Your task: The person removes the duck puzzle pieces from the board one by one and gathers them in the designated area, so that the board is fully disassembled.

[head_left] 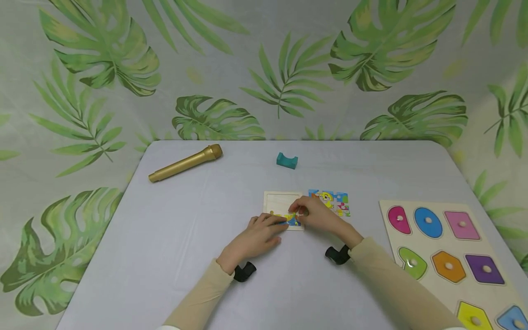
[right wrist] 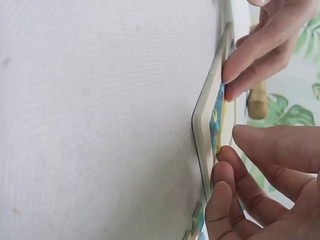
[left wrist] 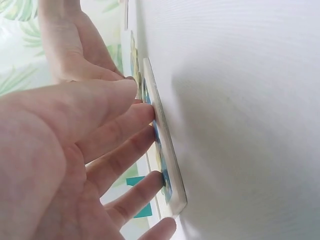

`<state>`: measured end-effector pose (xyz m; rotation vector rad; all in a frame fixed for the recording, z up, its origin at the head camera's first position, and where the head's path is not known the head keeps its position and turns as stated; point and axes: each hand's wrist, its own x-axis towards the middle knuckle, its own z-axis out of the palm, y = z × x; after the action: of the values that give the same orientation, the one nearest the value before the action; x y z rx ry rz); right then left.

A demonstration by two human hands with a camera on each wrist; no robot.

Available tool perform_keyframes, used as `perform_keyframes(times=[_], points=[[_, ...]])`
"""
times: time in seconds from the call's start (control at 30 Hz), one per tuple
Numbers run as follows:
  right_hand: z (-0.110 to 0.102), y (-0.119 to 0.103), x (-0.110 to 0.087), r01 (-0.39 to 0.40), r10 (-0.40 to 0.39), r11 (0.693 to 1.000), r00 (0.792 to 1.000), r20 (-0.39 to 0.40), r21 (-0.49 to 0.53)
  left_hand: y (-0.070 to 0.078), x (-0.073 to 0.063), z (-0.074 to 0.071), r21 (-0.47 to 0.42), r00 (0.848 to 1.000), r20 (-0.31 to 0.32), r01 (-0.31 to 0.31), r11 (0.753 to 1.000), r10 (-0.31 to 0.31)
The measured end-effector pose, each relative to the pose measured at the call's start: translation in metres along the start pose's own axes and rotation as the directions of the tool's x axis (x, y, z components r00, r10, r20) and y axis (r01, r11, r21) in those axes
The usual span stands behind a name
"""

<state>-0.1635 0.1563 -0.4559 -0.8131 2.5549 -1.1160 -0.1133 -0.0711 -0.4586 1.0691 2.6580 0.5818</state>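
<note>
- One gold microphone (head_left: 185,163) lies at the far left of the table (head_left: 165,238), its full length in view.
- Left hand (head_left: 259,234), in a beige sleeve (head_left: 202,295) cut off by the bottom edge: fingers spread, their tips resting on puzzle pieces inside a small wooden frame; a black wrist camera (head_left: 245,272) is partly hidden beneath the wrist.
- The wooden frame (head_left: 281,200) lies flat at center, its upper part bare wood. Blue-and-yellow pieces (head_left: 294,221) line its lower part, half covered by both hands; their number is hard to make out.
- A teal block (head_left: 287,161) with a curved notch sits beyond the frame, fully visible.
- Right hand (head_left: 318,214): fingers bent, tips at the frame's right side by the pieces; whether they pinch one cannot be told.
- More puzzle pieces (head_left: 341,200) lie just right of the frame, their lower left corner behind the right hand.
- A shape board (head_left: 420,245) with knobs fills the right, its lower end cropped, one corner behind the right sleeve (head_left: 396,279).
</note>
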Motion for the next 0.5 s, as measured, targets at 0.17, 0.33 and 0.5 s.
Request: perform_keyframes(times=[0.17, 0.33, 0.5], points=[[0.0006, -0.0019, -0.0006, -0.011, 0.012, 0.999, 1.000, -0.015, 0.044, -0.0013, 0.0011, 0.0002, -0.012, 1.000, 0.000, -0.005, 1.000, 0.005], [0.0015, 0.0022, -0.0011, -0.024, 0.028, 0.992, 0.999, -0.028, 0.123, -0.0017, 0.0014, -0.0002, -0.015, 1.000, -0.004, -0.003, 1.000, 0.003], [0.0037, 0.0053, -0.0014, -0.041, 0.045, 0.993, 0.998, -0.036, 0.113, -0.0013, 0.0015, -0.0006, -0.015, 1.000, -0.011, -0.005, 1.000, 0.004]])
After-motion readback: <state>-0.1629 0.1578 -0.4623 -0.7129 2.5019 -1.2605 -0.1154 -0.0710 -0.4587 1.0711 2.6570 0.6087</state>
